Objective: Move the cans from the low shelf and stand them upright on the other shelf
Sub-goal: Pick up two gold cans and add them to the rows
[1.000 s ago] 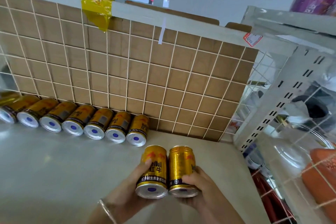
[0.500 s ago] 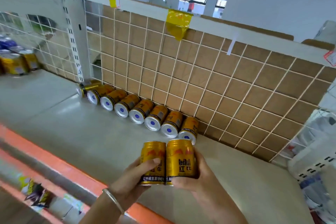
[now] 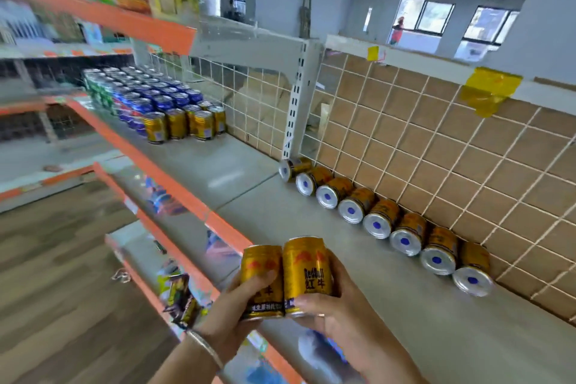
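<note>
Here, the left hand (image 3: 232, 310) grips one gold can (image 3: 261, 277), its fingers and thumb curled round the lower half. The right hand (image 3: 338, 305) grips a second gold can (image 3: 307, 271) the same way, thumb across the front near the base. The two cans are upright and touch side by side, held in the air above the front edge of the grey shelf (image 3: 389, 305). A silver bangle (image 3: 204, 347) sits on the left wrist.

On that shelf a row of cans (image 3: 377, 218) lies on its side along the back, against the wire grid (image 3: 452, 171) that fronts brown cardboard. Their silver bases with blue dots face outward, and each can touches the next.

Further left, past a white slotted post (image 3: 296, 103), a neighbouring shelf (image 3: 212, 165) at the same height carries upright gold cans (image 3: 184, 123) at the near end of a block of blue cans (image 3: 156, 100) and green cans (image 3: 99, 87). An orange strip (image 3: 174, 187) edges the front of both shelves. Yellow tape (image 3: 486, 93) hangs from the white rail above the cardboard.

The lower shelves and the upper shelf at far left are blurred; what they hold cannot be made out.
</note>
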Demonstrator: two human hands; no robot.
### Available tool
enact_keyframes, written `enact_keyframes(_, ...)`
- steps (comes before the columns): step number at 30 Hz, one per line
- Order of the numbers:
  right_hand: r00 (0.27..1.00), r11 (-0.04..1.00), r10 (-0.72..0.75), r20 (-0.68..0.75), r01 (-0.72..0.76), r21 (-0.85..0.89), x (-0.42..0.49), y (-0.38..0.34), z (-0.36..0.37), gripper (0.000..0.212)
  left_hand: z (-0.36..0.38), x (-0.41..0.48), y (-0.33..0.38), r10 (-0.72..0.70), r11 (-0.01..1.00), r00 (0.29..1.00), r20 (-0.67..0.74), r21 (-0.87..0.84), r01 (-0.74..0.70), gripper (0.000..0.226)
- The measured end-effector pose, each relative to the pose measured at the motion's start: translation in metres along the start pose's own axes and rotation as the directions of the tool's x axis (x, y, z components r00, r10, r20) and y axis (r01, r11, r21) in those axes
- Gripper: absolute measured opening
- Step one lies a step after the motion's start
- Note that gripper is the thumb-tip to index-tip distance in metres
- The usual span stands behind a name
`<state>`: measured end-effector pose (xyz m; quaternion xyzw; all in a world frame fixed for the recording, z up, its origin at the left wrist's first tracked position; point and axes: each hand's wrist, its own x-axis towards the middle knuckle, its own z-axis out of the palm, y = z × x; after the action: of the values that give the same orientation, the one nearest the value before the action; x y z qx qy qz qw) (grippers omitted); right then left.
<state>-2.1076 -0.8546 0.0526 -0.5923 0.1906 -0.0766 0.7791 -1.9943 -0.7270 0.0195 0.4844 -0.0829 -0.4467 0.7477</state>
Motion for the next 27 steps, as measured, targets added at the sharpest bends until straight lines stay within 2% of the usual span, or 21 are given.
enact_keyframes(2,1.000,0.999,-0.006,-0.028,0.005,-0.032,0.017,0.006,0.034,0.079,-0.026,-0.009,0.018,0.029,1.000,0.999,-0.041,0.011,-0.029,0.053)
enact_keyframes(4,0.999,1.000,-0.011,-0.031,0.011,0.017,0.034,0.010,0.065,0.082,-0.052,-0.015,0.038,0.046,0.999,0.995,-0.091,0.016,-0.045,0.039)
enact_keyframes(10,0.997,0.969,-0.037,0.073,0.018,0.245,0.077,0.005,0.124,0.072,-0.110,-0.014,0.091,0.057,0.995,0.973,-0.225,0.089,-0.038,0.052)
enact_keyframes(14,0.994,0.966,-0.010,0.108,-0.018,0.258,0.110,0.004,0.141,0.080,-0.132,0.001,0.112,0.066,0.995,0.964,-0.258,0.088,-0.044,0.078)
enact_keyframes(21,0.987,0.985,0.013,0.158,-0.040,0.168,0.179,-0.003,0.150,0.087,-0.168,0.054,0.142,0.108,0.991,0.958,-0.267,0.107,-0.082,0.070)
enact_keyframes(24,0.991,0.984,0.034,0.127,-0.055,0.169,0.223,-0.006,0.152,0.081,-0.184,0.088,0.158,0.119,0.990,0.954,-0.277,0.106,-0.092,0.067)
enact_keyframes(27,0.990,0.986,0.090,0.108,-0.104,0.132,0.262,-0.010,0.156,0.072,-0.197,0.119,0.178,0.108,0.992,0.950,-0.293,0.087,-0.086,0.047)
